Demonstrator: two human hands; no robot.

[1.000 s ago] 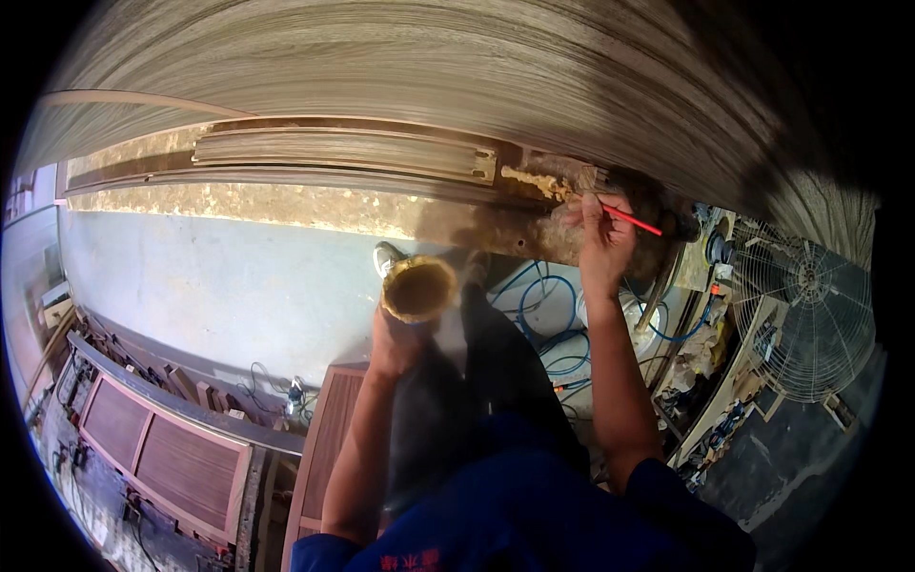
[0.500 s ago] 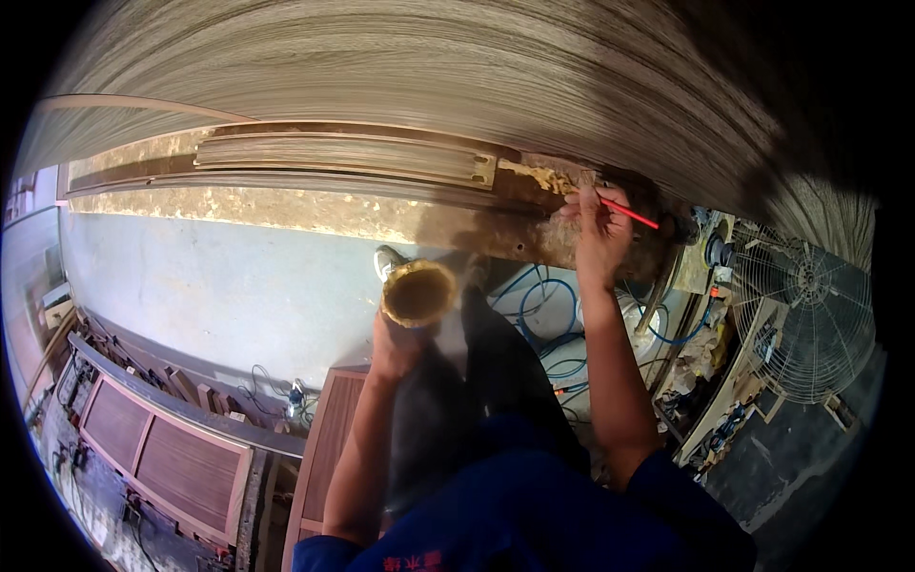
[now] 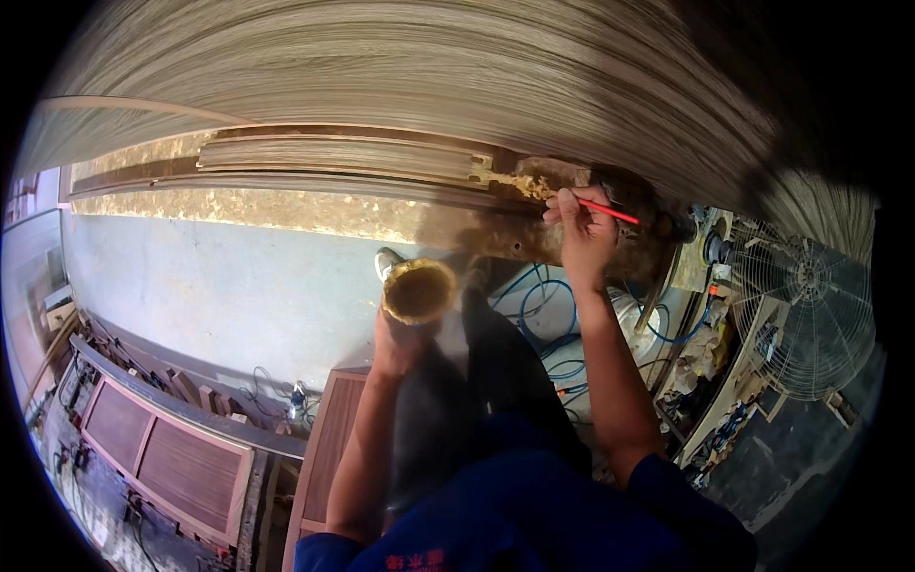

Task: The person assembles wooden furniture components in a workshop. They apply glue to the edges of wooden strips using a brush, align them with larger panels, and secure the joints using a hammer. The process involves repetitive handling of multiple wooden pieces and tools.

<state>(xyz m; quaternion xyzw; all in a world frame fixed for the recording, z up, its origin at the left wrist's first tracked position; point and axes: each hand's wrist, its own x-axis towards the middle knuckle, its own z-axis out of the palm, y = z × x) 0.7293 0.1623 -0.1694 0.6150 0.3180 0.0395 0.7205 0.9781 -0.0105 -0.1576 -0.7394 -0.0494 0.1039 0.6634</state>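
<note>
Head: red-handled brush, paste-caked cup

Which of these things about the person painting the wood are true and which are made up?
1. The right hand holds a brush with a red handle. True.
2. The left hand holds a hammer. False: it holds a small round pot smeared with golden-brown stuff.
3. The brush tip is at the carved wooden moulding. True.
4. A big round fan stands on the person's left. False: it is on the right.
5. Blue hoses lie on the floor below. True.
</note>
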